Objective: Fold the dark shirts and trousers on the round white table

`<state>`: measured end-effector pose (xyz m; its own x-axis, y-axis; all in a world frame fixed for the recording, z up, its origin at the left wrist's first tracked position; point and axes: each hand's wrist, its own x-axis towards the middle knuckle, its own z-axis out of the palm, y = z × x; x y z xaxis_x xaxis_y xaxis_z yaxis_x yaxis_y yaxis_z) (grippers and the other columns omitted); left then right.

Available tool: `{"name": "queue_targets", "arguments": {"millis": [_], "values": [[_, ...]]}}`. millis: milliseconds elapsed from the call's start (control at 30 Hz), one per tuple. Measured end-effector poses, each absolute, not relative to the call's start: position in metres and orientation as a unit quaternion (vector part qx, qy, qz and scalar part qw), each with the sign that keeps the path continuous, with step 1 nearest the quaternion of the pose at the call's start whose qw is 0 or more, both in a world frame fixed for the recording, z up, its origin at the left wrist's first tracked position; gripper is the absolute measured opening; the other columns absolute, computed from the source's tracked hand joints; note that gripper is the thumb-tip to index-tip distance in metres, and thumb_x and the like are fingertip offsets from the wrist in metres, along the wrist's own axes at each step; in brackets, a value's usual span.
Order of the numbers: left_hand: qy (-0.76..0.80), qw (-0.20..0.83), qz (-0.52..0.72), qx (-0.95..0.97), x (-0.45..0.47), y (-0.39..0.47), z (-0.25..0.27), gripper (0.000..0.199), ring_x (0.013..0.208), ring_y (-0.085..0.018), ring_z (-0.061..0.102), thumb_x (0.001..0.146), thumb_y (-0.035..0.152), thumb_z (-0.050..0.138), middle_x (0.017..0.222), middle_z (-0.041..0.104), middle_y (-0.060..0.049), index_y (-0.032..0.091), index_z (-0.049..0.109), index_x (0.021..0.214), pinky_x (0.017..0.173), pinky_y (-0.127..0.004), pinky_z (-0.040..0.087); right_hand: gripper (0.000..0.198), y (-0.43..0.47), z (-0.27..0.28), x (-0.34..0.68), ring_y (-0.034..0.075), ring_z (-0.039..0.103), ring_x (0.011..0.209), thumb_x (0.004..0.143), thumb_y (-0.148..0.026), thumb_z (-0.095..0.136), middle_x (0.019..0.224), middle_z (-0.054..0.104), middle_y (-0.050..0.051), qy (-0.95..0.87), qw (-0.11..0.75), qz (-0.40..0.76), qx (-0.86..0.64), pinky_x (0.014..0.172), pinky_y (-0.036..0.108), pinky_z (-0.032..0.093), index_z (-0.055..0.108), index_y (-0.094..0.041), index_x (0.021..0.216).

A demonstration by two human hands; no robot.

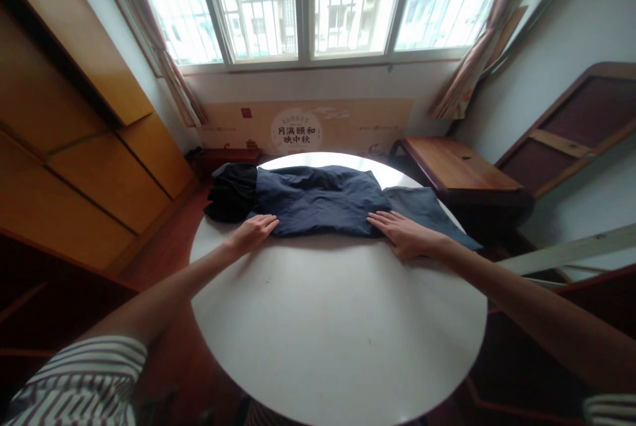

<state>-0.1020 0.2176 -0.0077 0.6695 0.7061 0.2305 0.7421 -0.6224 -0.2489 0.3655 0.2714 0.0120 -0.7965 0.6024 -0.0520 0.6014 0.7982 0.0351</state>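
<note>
A dark blue garment (318, 197) lies folded in a flat band across the far half of the white oval table. Its kind cannot be told. At its left end is a bunched black cloth part (231, 191); whether it is joined to the blue part is unclear. A greyer blue piece (417, 206) extends from the right end to the table's edge. My left hand (256, 232) rests on the near left corner, fingers stretched over the fabric. On the near right corner lies my right hand (403, 234), open and flat, its fingers pointing inward.
The white table (338, 333) reaches toward me. Beyond it are a low wall with a printed banner (342, 124) and a barred window. A wooden bench (462, 164) stands at the right, and wooden cabinets (109, 194) line the left.
</note>
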Motion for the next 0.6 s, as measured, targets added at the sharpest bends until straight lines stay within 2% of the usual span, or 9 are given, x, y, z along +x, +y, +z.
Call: {"name": "queue_targets", "arguments": {"millis": [67,167,300,433,500,600], "values": [[-0.411,0.162,-0.069,-0.894,-0.101,0.218,-0.009,0.04,0.098,-0.022,0.07,0.085,-0.004,0.041,0.11,0.072,-0.015,0.012,0.068,0.11,0.086,-0.034,0.058,0.09,0.272,0.01,0.365,0.031,0.051,0.132,0.063,-0.006,0.055,0.144,0.055,0.015,0.948,0.014,0.009,0.317,0.109,0.047,0.04,0.04,-0.016,0.151],[-0.412,0.162,-0.114,-0.889,-0.106,0.216,-0.009,0.038,0.098,-0.022,0.07,0.085,-0.003,0.042,0.107,0.072,-0.014,0.012,0.067,0.108,0.087,-0.036,0.057,0.075,0.27,0.009,0.361,0.025,0.065,0.111,0.071,-0.002,0.049,0.128,0.066,0.013,0.948,-0.034,0.023,0.316,0.098,0.041,0.049,0.051,-0.019,0.143],[-0.406,0.163,-0.174,-0.882,-0.113,0.213,0.002,0.038,0.094,-0.022,0.071,0.085,-0.002,0.044,0.104,0.073,-0.014,0.012,0.067,0.111,0.086,-0.036,0.058,0.054,0.267,0.016,0.355,0.024,0.069,0.088,0.075,-0.002,0.049,0.104,0.073,0.012,0.936,-0.096,0.035,0.337,0.087,0.039,0.054,0.063,-0.017,0.125],[-0.407,0.152,-0.244,-0.867,-0.119,0.201,0.031,0.035,0.091,-0.021,0.071,0.09,0.003,0.043,0.1,0.074,-0.012,0.013,0.068,0.112,0.084,-0.034,0.058,0.041,0.257,0.045,0.361,0.026,0.069,0.088,0.078,-0.006,0.048,0.097,0.072,0.012,0.916,-0.201,0.046,0.344,0.082,0.038,0.055,0.067,-0.016,0.113],[-0.41,0.153,-0.29,-0.851,-0.122,0.187,0.057,0.03,0.092,-0.02,0.071,0.094,0.011,0.045,0.1,0.074,-0.011,0.013,0.07,0.111,0.085,-0.032,0.057,0.034,0.244,0.071,0.369,0.025,0.07,0.09,0.082,-0.011,0.048,0.097,0.072,0.01,0.901,-0.27,0.04,0.337,0.08,0.037,0.056,0.067,-0.018,0.109],[-0.427,0.172,-0.347,-0.817,-0.123,0.155,0.11,0.024,0.087,-0.017,0.071,0.096,0.026,0.054,0.097,0.075,-0.007,0.015,0.072,0.107,0.083,-0.027,0.055,0.023,0.217,0.119,0.381,0.024,0.069,0.082,0.087,-0.02,0.052,0.092,0.072,0.007,0.863,-0.359,0.038,0.353,0.073,0.037,0.057,0.066,-0.02,0.105]]}}
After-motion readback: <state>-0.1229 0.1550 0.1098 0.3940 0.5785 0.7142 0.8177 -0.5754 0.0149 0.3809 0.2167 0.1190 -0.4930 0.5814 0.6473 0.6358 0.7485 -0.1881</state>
